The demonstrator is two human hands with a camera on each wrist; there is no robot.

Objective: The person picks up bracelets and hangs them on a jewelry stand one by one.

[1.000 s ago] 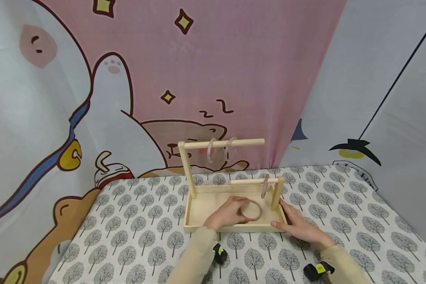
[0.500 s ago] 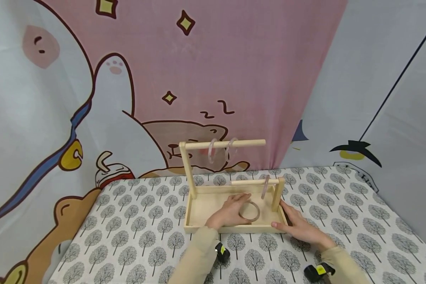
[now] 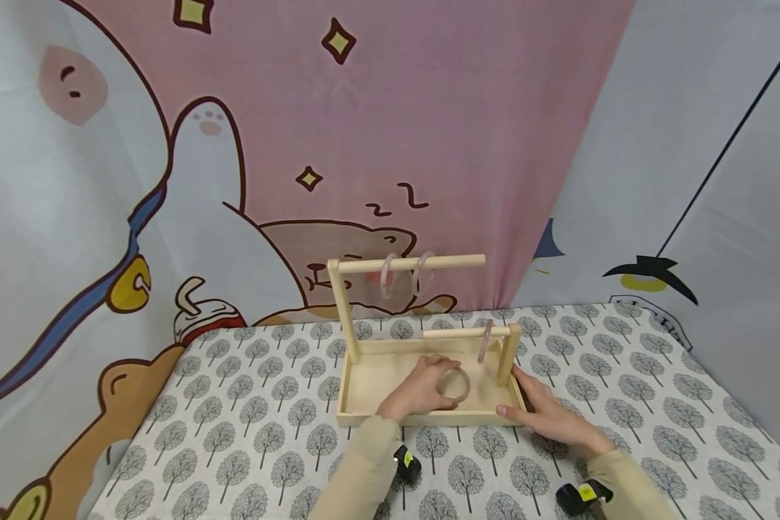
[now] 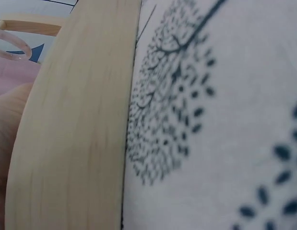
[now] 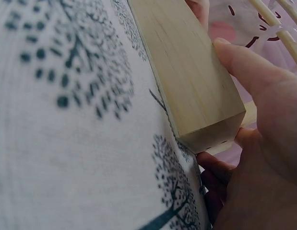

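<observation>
A pale wooden bangle stand has a shallow tray (image 3: 442,419) as its base. My left hand (image 3: 422,386) is inside the tray, thumb and fingers pinching a pinkish bangle (image 3: 469,390) that is tilted up. My right hand (image 3: 549,415) grips the tray's front right corner; its thumb (image 5: 230,50) lies over the front wall's top edge and the other fingers lie along the right side. Two translucent bangles, one (image 3: 384,282) left of the other (image 3: 417,278), hang on the tall upper rod. Another bangle (image 3: 484,350) hangs on the low rod.
The upper rod (image 3: 455,261) stretches right from a tall left post (image 3: 344,310). A lower rod (image 3: 448,333) points left from a short right post (image 3: 508,357). Tree-print cloth (image 3: 266,433) covers the table, and a cartoon curtain (image 3: 468,130) hangs behind.
The bangle in my left hand has shifted slightly left and turned, so its ring looks narrower. My right hand stays on the tray corner, and the hanging bangles have not moved.
</observation>
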